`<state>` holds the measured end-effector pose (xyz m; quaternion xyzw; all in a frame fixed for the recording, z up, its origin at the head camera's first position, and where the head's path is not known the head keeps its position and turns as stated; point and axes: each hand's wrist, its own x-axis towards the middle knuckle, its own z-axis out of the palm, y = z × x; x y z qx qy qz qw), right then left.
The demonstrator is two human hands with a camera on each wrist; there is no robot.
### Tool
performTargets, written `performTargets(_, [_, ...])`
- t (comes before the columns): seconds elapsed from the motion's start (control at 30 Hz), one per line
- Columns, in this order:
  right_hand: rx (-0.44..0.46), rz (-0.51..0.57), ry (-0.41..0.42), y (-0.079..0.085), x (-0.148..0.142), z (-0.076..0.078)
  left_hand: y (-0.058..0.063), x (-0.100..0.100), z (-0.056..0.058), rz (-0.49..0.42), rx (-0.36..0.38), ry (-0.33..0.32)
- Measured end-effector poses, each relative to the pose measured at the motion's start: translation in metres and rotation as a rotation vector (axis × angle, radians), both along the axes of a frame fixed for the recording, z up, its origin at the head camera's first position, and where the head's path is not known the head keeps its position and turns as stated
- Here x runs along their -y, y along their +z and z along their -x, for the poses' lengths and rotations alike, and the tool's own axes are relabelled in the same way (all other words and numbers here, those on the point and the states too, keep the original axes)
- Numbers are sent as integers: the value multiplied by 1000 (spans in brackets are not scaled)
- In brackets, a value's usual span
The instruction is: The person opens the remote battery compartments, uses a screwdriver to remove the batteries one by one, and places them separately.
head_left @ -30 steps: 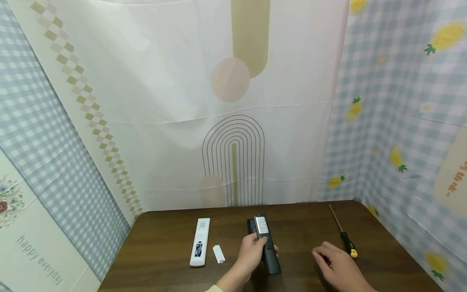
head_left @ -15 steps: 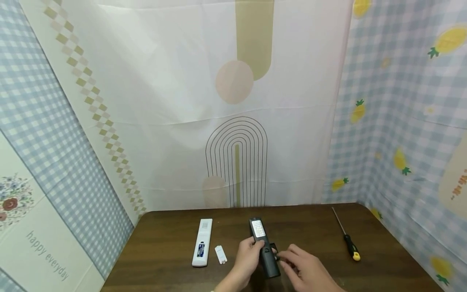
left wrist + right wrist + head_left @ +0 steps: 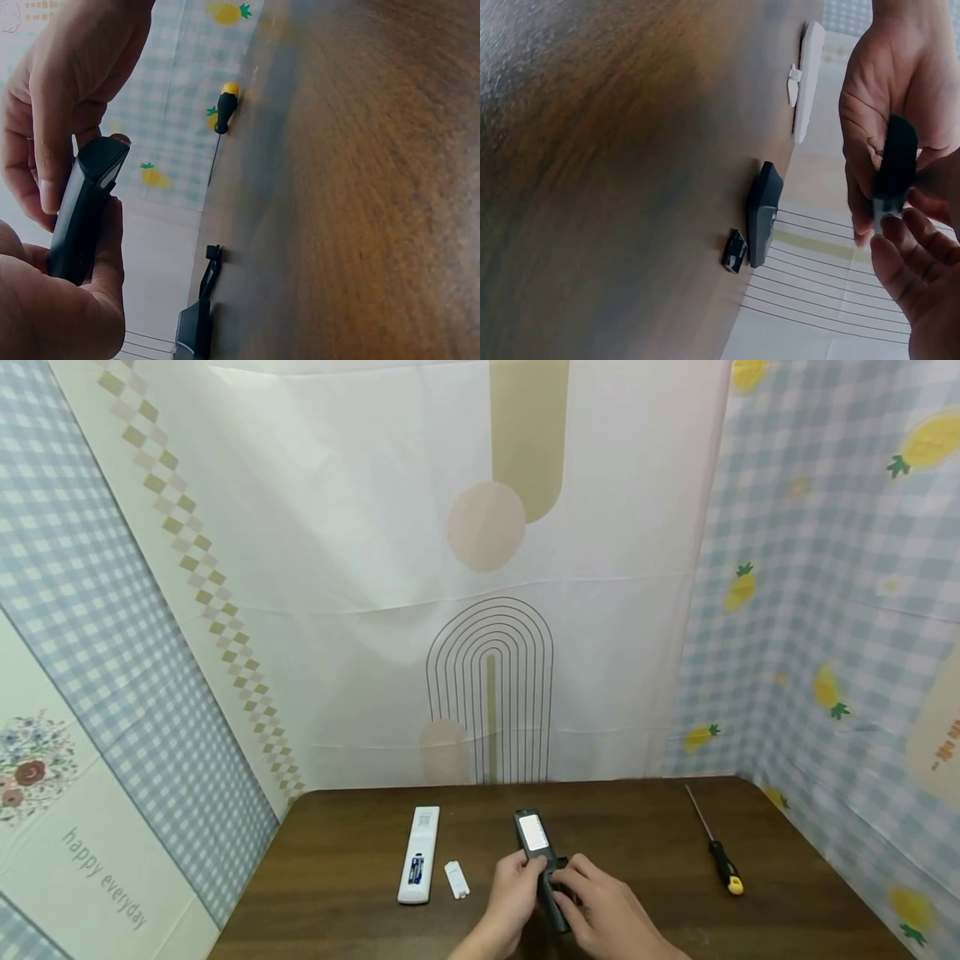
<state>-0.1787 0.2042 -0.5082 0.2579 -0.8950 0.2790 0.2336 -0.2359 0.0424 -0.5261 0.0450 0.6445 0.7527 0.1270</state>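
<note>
My left hand (image 3: pixel 513 889) grips a black remote control (image 3: pixel 555 907), its back with a pale label turned up and the thumb lying on that back. Against the remote's middle and right edge are the bent fingers and thumb of my right hand (image 3: pixel 606 906), which cover part of it. In the right wrist view, the fingertips meet the held remote near one end. Below the hands, a second black remote (image 3: pixel 763 217) lies on the table, mostly hidden from the head view. Beside it is a small black piece (image 3: pixel 735 251) that looks like a battery cover.
A white remote (image 3: pixel 420 852) lies to the left with its battery compartment exposed and blue batteries inside. Its small white cover (image 3: pixel 457 880) is next to it. A screwdriver (image 3: pixel 722 860) with a black and yellow handle lies far right on the brown table (image 3: pixel 337 860). Patterned cloths hang behind.
My right hand has moved left from near the screwdriver to the held black remote and now touches it. The left hand keeps its grip; the view has shifted slightly.
</note>
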Motion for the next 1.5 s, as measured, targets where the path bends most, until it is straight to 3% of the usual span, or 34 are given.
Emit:
performTargets(0.17, [-6, -1, -32, -1, 1, 1, 1, -1, -1, -5, 8, -9])
performTargets(0.33, [42, 11, -51, 0, 3, 2, 2, -2, -3, 12, -10, -10])
performTargets(0.63, [117, 36, -23, -4, 3, 2, 0, -5, -8, 47, -42, -22])
performTargets(0.93, [134, -11, -21, -2, 3, 5, 0, -3, -12, 37, -62, -49])
performTargets(1.13, [214, -34, 2, 0, 3, 7, -2, -3, -13, 24, -67, -52])
performTargets(1.5, [259, -59, 49, 3, 0, 9, -5, -2, -12, 29, -82, -64])
